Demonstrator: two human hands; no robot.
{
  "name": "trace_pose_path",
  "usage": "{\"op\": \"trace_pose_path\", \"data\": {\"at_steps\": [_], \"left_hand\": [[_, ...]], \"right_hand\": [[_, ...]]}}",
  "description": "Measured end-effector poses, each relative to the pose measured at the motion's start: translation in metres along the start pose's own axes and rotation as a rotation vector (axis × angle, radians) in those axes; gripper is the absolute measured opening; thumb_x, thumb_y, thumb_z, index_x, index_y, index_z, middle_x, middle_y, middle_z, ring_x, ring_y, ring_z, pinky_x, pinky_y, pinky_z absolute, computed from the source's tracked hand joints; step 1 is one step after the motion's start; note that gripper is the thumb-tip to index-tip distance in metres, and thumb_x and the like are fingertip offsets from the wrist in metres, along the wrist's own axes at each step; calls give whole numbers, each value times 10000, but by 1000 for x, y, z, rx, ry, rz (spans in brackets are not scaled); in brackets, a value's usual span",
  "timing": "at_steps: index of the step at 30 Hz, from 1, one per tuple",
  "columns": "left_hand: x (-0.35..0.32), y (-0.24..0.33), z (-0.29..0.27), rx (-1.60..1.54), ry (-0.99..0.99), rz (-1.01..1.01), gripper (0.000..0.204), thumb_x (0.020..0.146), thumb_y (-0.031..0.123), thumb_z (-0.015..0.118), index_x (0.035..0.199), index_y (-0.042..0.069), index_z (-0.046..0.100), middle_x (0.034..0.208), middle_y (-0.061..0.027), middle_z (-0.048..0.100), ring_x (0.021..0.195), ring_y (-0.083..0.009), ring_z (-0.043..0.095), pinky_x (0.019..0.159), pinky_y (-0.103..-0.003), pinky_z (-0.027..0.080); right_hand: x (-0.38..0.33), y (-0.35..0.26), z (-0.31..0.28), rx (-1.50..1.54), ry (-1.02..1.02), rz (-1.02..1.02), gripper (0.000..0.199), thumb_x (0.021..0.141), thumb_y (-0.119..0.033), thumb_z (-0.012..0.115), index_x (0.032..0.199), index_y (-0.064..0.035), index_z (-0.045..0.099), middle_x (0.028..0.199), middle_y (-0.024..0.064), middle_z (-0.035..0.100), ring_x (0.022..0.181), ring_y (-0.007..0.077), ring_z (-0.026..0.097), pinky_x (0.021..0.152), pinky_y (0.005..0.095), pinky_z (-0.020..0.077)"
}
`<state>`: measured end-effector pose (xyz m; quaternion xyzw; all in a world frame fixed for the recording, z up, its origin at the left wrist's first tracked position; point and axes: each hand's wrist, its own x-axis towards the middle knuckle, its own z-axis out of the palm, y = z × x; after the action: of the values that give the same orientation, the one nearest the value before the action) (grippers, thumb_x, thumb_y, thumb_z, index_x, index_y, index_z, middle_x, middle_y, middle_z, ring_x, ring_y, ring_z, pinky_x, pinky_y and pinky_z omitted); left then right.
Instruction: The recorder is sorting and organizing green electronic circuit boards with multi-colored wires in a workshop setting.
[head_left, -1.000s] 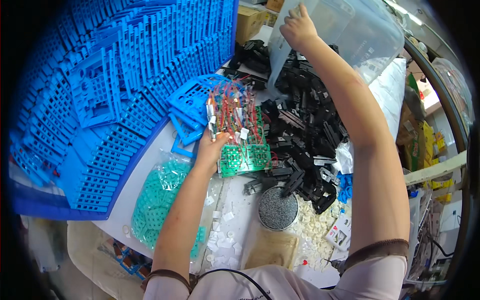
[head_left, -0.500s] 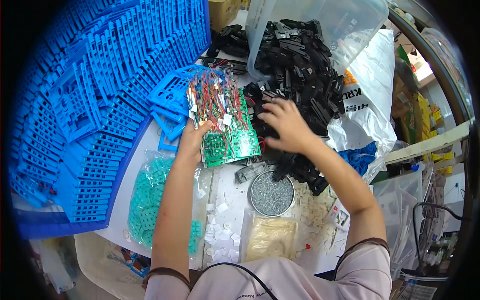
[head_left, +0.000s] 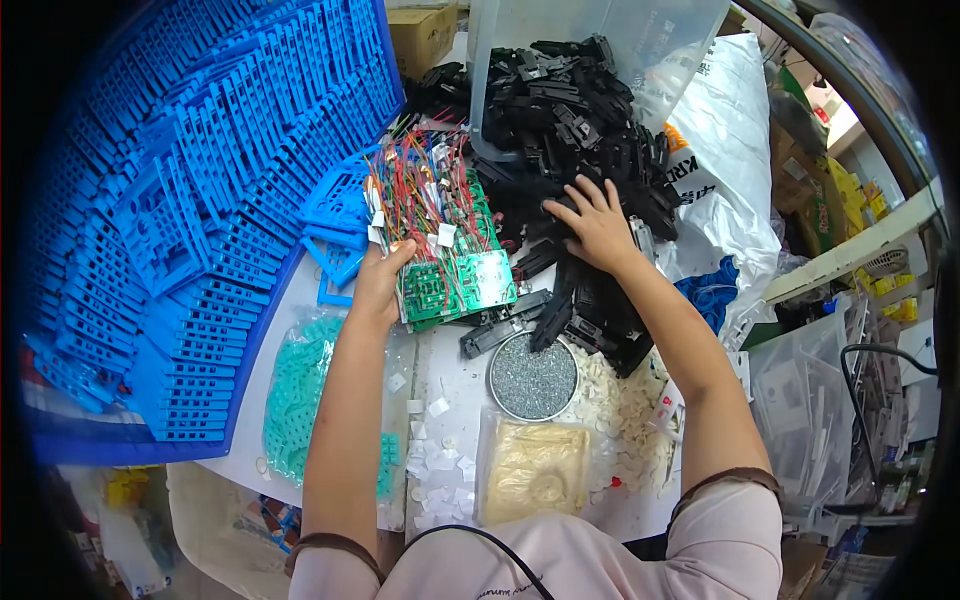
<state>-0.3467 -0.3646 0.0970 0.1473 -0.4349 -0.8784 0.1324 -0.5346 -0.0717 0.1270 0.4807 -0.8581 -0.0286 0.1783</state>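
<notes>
My left hand (head_left: 378, 284) grips the left edge of a stack of green circuit boards (head_left: 484, 282), its thumb lying on top. Red, white and other coloured wires (head_left: 428, 190) with small white tags cover the boards' far part. To the right, my right hand (head_left: 604, 236) rests with spread fingers on a heap of black plastic parts (head_left: 575, 110). The heap spills out of a tipped clear plastic bin (head_left: 650, 60). Some of these parts reach down to a round tin of small metal screws (head_left: 534, 376).
Blue plastic frames (head_left: 230, 150) fill a blue crate at the left. A bag of teal pieces (head_left: 298, 400) lies left of my forearm. Nearer me are white paper bits (head_left: 440, 468) and a yellowish packet (head_left: 536, 470). A white sack (head_left: 730, 150) stands at the right.
My right hand has moved right, away from the boards, with its fingers spread wider. Black parts have shifted nearer the tin. My left hand still holds the boards in about the same place.
</notes>
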Motion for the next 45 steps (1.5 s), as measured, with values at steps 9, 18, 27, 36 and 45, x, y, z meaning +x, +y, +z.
{"op": "trace_pose_path", "data": {"at_steps": [9,18,27,36,45], "left_hand": [[-30,44,-8,-51,93,172,417,864,48,620,1251,31,467,1051,-107,634,887,-234,657,761,-393,573],[-41,101,-32,-75,107,393,391,897,85,592,1267,37,475,1116,-98,618,958,-225,639,810,-384,554],[-44,102,-30,-90,94,368,406,886,46,586,1271,48,455,1073,-86,625,916,-214,647,784,-369,563],[-50,76,-13,-34,66,280,311,887,71,592,1186,7,534,1040,-101,653,893,-210,663,783,-359,563],[-58,70,-1,-50,60,225,294,884,69,595,1169,15,547,1040,-95,650,885,-198,662,776,-355,561]], "right_hand": [[27,-26,-21,-15,9,213,738,644,-406,767,1319,-268,501,1373,113,459,1353,437,226,1066,633,199],[43,-167,1,415,-30,-56,754,659,-536,695,1329,-248,504,1419,144,386,1355,437,230,1021,723,136],[50,-131,5,59,-183,54,837,624,-488,751,1377,-310,432,1463,76,374,1372,398,244,1013,753,82],[45,-67,19,-30,-198,239,812,640,-486,747,1369,-312,437,1447,115,385,1389,331,244,1050,708,91],[17,-147,6,258,-353,-389,622,599,-563,689,1086,-177,669,1284,90,555,1293,325,397,1035,657,176]]}}
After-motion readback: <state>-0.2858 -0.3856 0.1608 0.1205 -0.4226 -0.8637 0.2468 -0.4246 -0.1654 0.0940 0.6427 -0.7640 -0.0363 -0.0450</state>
